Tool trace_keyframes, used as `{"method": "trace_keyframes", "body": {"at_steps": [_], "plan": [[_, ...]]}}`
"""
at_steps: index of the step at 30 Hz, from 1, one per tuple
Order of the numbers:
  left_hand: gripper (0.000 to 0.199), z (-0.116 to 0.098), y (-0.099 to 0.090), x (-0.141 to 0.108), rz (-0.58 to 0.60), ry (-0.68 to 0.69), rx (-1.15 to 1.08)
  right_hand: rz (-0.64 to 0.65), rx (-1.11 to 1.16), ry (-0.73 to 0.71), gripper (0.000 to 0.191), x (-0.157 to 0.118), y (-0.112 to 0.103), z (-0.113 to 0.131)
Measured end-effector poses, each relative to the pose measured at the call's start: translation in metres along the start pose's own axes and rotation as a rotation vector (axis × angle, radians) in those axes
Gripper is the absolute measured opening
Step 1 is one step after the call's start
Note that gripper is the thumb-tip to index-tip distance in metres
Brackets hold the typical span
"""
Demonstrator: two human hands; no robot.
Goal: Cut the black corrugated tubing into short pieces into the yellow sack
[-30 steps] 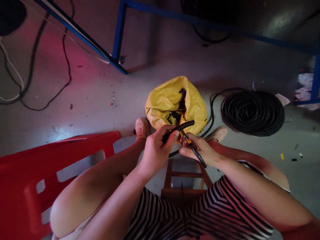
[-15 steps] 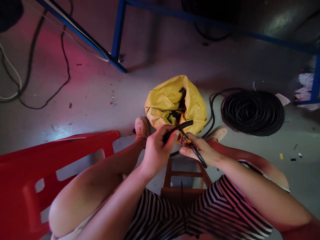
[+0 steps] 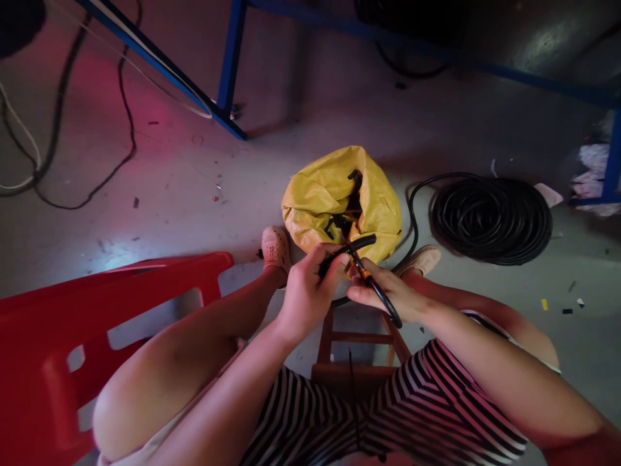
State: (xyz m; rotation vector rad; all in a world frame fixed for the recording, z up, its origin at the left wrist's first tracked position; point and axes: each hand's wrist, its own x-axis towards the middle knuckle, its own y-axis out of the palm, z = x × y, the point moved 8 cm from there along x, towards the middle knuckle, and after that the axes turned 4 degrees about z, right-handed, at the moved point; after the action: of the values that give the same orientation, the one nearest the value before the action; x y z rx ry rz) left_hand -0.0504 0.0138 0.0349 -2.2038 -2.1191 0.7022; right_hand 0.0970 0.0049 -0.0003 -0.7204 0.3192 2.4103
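My left hand (image 3: 313, 285) is closed around a black ribbed tube (image 3: 363, 242), whose end sticks out to the right past the fingers. Black-handled scissors (image 3: 383, 299) with an orange part near the pivot are in my right hand (image 3: 392, 289). Their blades meet the tube just beyond my left thumb; whether they have cut into it I cannot tell. Right below the hands' far side, a yellow bag (image 3: 310, 194) stands open on the floor, with short black pieces (image 3: 339, 223) inside.
A coil of black tubing (image 3: 492, 220) lies on the floor at right, one length running toward my feet. At left is a red plastic stool (image 3: 121, 291). A small wooden stool (image 3: 361, 338) is between my legs. Blue metal frame legs (image 3: 230, 65) stand ahead.
The scissors' blades now show across the tube, a little farther forward than before. Both hands stay in nearly the same place.
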Motion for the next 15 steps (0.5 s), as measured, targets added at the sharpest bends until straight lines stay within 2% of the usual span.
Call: {"method": "trace_keyframes", "body": {"at_steps": [6,15], "plan": [[0.013,0.0006,0.0003,-0.0002,0.004,0.013,-0.003,0.02,0.021,-0.002,0.056,0.0,0.0005,0.0037],[0.013,0.0002,0.0015,-0.0002,0.013,0.013,0.003,-0.002,-0.015,0.018,0.055,0.0002,-0.0008,0.0008]]}}
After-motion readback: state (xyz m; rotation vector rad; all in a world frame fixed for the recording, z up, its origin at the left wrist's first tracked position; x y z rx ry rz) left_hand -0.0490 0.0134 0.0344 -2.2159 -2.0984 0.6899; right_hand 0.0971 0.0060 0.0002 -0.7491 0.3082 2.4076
